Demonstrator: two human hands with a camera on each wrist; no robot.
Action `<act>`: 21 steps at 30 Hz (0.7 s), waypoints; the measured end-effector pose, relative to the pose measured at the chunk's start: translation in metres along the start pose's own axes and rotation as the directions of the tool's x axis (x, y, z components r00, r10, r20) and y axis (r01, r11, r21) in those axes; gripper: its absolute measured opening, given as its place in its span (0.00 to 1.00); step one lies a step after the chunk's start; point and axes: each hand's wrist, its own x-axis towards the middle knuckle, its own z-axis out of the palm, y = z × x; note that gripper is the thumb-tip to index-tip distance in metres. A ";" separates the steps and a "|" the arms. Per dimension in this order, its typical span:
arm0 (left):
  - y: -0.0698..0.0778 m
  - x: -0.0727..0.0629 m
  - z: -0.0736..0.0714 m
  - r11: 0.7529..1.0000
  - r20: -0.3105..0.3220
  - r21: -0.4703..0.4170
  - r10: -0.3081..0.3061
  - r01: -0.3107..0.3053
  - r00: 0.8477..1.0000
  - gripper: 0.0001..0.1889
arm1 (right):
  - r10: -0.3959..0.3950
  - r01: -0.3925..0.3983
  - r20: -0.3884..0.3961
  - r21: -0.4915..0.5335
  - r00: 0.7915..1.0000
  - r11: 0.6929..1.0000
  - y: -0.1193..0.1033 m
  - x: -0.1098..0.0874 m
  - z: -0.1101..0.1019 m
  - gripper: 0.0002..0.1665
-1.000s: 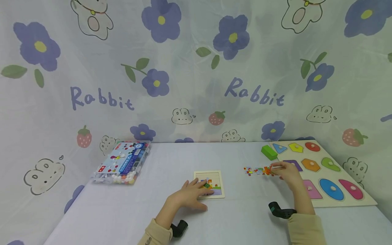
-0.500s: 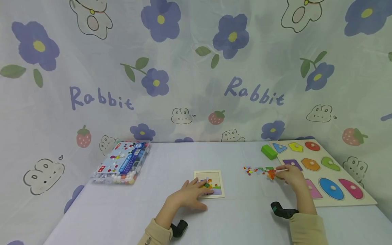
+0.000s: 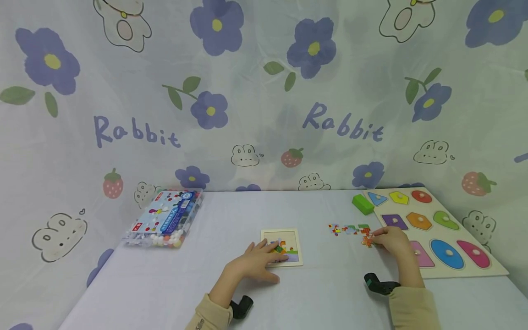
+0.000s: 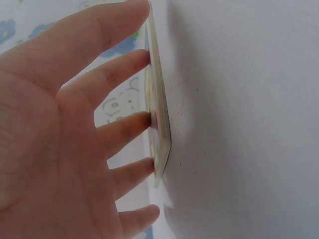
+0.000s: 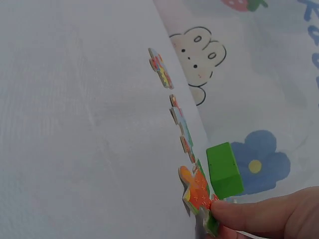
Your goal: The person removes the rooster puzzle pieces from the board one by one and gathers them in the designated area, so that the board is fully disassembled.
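Partly, the puzzle board (image 3: 288, 235) at the lower centre of the head view is hidden by the left hand (image 3: 253, 264), by whose spread, extended fingers it is touched. At lower right, an orange puzzle piece (image 3: 366, 241) is pinched by the right hand (image 3: 393, 240), its edge covered. The loose pieces (image 3: 349, 229) beside it are barely made out; both sleeves (image 3: 414, 308) are cut off below.
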 end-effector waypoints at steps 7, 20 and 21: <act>-0.001 0.001 0.002 1.000 0.002 0.003 -0.004 0.004 1.000 0.30 | 0.025 -0.027 -0.039 -0.056 0.999 0.998 0.001 0.001 0.003 0.16; -0.002 0.001 0.002 1.000 0.004 -0.006 -0.001 0.001 1.000 0.30 | -0.081 0.067 -0.121 -0.117 0.989 0.991 -0.006 0.000 0.008 0.18; -0.001 0.001 0.001 1.000 0.004 -0.007 -0.004 0.004 1.000 0.30 | -0.096 0.082 -0.127 -0.114 0.987 0.990 -0.008 0.000 0.008 0.18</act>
